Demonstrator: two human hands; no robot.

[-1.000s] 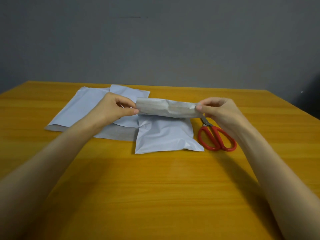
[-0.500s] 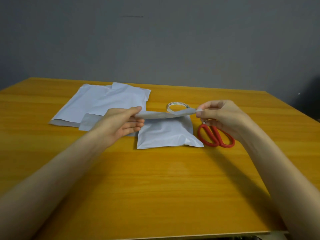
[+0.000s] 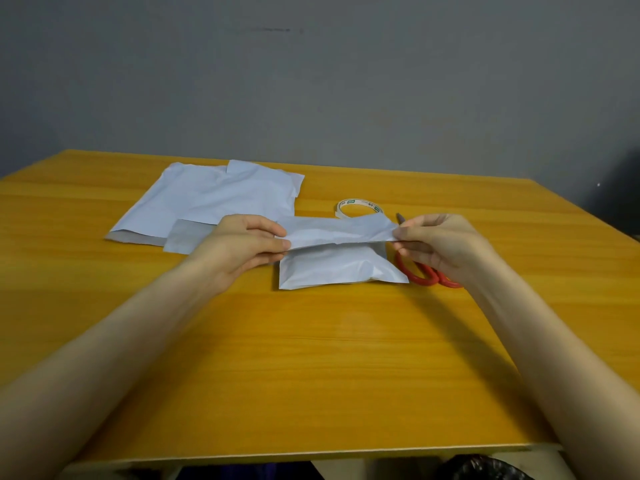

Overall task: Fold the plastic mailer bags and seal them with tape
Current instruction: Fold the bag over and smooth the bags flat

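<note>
Folding step. Left hand [image 3: 242, 244] and right hand [image 3: 440, 247] each pinch one end of the flap [image 3: 339, 232] of the mailer [image 3: 336, 270], which lies mid-counter [image 3: 311, 358]. Next, probably: press the flap flat, then fetch the tape [image 3: 360, 207] just behind.

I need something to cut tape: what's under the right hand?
Red-handled scissors, beneath the right hand pinching the mailer flap. Their handles and blade tip show; the hand covers the rest.
</note>
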